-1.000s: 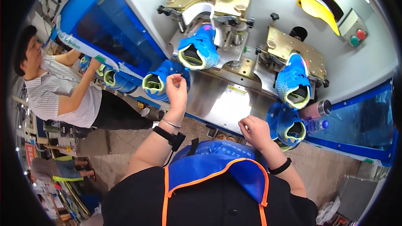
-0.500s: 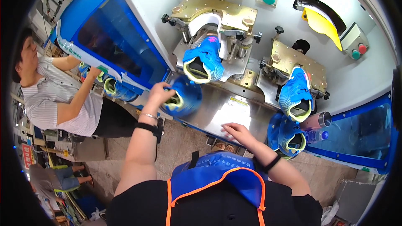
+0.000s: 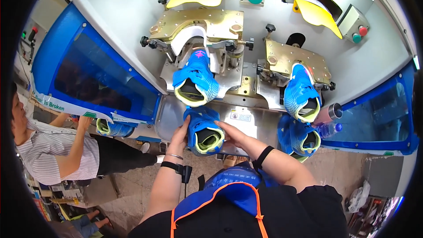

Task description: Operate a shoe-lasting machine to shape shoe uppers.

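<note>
Both hands cup the shoe [image 3: 202,131] at 6 o'clock, left hand [image 3: 179,135], right hand [image 3: 232,135]; it's light, soft upper — grip the sides.

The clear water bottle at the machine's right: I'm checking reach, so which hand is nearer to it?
Right. The right hand rests on the blue shoe, nearer the water bottle; the left hand grips the shoe's far side.

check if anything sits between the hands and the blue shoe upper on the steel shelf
Nothing visible does: the left hand and right hand already touch the blue shoe upper from either side, on the steel shelf.
</note>
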Demonstrator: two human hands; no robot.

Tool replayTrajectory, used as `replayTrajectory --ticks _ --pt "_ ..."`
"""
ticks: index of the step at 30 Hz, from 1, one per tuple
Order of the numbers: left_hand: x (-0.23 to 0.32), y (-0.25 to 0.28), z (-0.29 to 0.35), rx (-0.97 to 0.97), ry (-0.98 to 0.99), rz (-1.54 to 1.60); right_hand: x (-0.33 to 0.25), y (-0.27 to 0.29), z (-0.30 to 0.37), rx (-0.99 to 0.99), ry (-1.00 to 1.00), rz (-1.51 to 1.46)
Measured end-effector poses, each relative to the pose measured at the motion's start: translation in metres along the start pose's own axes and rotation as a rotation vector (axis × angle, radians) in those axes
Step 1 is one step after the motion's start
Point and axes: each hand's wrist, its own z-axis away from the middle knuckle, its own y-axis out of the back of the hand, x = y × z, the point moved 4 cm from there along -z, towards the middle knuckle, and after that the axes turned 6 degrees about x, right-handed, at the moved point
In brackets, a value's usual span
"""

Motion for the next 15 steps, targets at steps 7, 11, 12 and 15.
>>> replayTrajectory --ticks 7,11,12,15 --pt "-0.023 -0.035 0.033 -0.272 -0.201 -0.301 0.039 0.021 0.036 -0.027 -0.017 -0.138" --pt "-0.033 -0.027 0.031 -0.078 -0.101 -0.401 0.051 0.031 0.033 -0.007 0.057 -0.179" --pt "-0.030 -0.026 0.031 -0.076 -0.128 -0.388 0.053 0.032 0.031 0.034 0.013 -0.194" --pt "-0.029 -0.030 0.036 -0.320 0.061 -0.211 0.047 0.022 0.032 -0.103 -0.020 -0.348"
